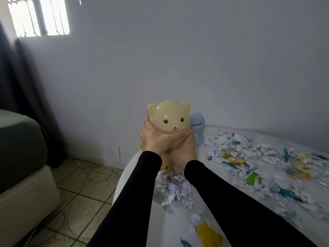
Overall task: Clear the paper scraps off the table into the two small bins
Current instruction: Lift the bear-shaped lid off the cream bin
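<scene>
A cream bear-shaped bin [169, 118] with a domed bear-face lid is near the table's left rim. My left hand [153, 139] and my right hand [183, 150] both grip it just below the lid, fingers curled round its body. Behind it, partly hidden, stands a pale blue bin [198, 127] with a swing lid. Torn paper scraps [249, 157], mostly white with some blue, yellow and green pieces, cover the white table [210, 168]. More scraps [176, 189] lie under my forearms.
A yellow scrap [208, 234] lies near the table's front. Left of the table is tiled floor [80, 193], a grey and beige sofa or bed [21, 166], a dark curtain [26, 86] and a barred window [38, 15]. A plain wall stands behind.
</scene>
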